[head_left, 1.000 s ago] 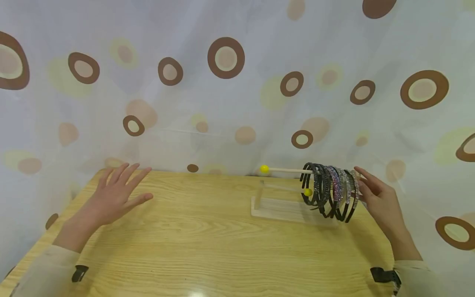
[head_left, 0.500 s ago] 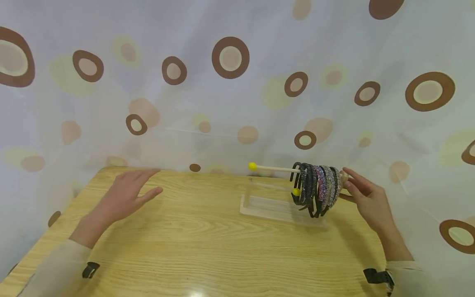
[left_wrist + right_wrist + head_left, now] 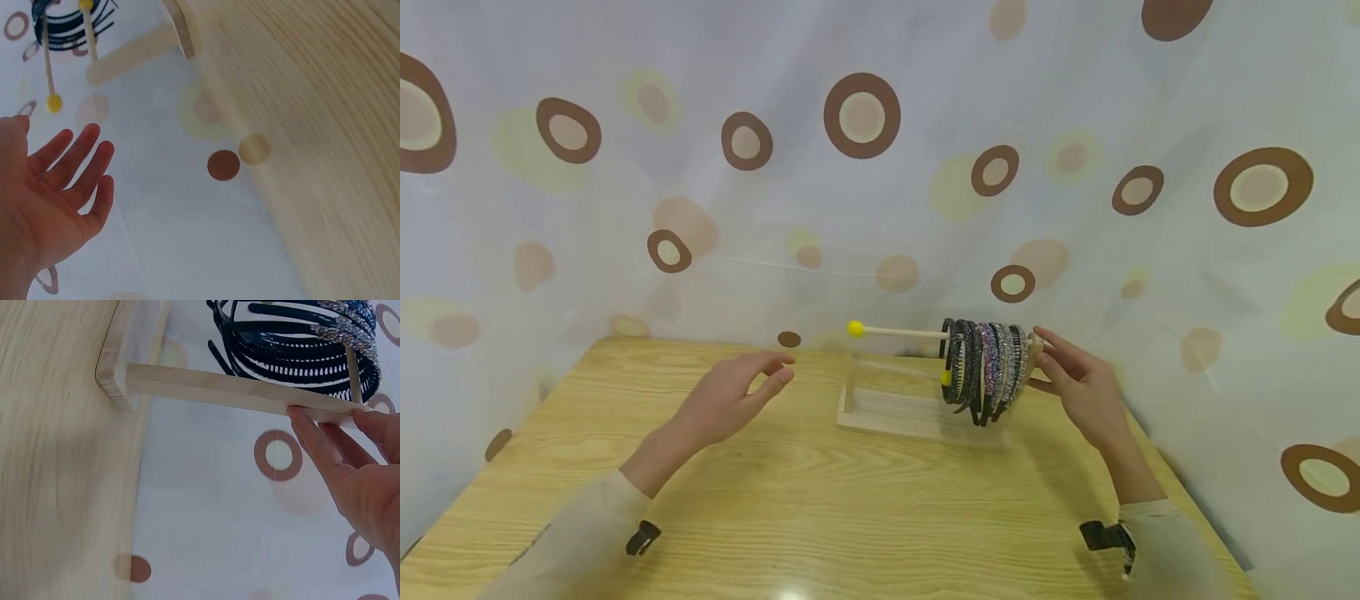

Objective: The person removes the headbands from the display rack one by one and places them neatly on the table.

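Pinching the stand (image 3: pixel 895 410), the right grip (image 3: pixel 1084 396) sits beside headbands (image 3: pixel 988 367) (left grip (image 3: pixel 728 402) loose, empty).

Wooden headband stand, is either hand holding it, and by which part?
The right hand holds the stand by the upper end of its right upright; the left hand holds nothing.

Spotted cloth (image 3: pixel 880 208) behind wooden table (image 3: pixel 850 508)

Indoor nook: table (image 3: pixel 850 517), patterned sheeting (image 3: pixel 820 200)
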`<action>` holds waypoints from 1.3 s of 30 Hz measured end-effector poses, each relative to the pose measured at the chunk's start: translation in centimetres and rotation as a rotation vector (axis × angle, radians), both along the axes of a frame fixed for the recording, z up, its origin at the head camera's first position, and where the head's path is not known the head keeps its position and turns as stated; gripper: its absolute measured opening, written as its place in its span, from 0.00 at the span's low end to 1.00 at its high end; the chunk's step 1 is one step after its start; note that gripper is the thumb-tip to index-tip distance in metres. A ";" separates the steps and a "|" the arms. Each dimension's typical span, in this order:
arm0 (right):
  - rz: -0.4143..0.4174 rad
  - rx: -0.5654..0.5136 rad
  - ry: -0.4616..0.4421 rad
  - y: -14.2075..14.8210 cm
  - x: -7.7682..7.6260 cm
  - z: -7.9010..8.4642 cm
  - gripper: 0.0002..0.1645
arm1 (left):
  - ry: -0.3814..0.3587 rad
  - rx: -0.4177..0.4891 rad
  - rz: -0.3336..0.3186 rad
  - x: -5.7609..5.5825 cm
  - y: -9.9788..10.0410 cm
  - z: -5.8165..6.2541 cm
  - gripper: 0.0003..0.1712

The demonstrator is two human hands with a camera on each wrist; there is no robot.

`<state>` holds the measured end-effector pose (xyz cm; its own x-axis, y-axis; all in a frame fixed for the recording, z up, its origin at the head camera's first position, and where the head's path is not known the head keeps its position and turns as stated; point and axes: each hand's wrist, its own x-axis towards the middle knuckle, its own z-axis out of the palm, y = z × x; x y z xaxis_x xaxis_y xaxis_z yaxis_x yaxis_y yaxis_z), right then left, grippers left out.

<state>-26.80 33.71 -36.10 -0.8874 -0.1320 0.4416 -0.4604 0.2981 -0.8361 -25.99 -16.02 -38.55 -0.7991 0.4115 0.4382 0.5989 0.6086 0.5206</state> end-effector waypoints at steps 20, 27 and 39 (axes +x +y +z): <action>0.164 -0.039 -0.053 -7.3 -2.6 0.6 0.25 | -0.118 0.352 -0.109 -0.5 11.1 -2.3 0.25; 0.192 -0.035 -0.038 -7.5 -2.5 1.0 0.25 | -0.068 0.345 -0.070 -0.3 12.0 -2.7 0.19; 0.174 -0.039 -0.074 -7.7 -2.4 0.8 0.25 | -0.029 0.335 -0.059 -0.3 13.4 -2.4 0.17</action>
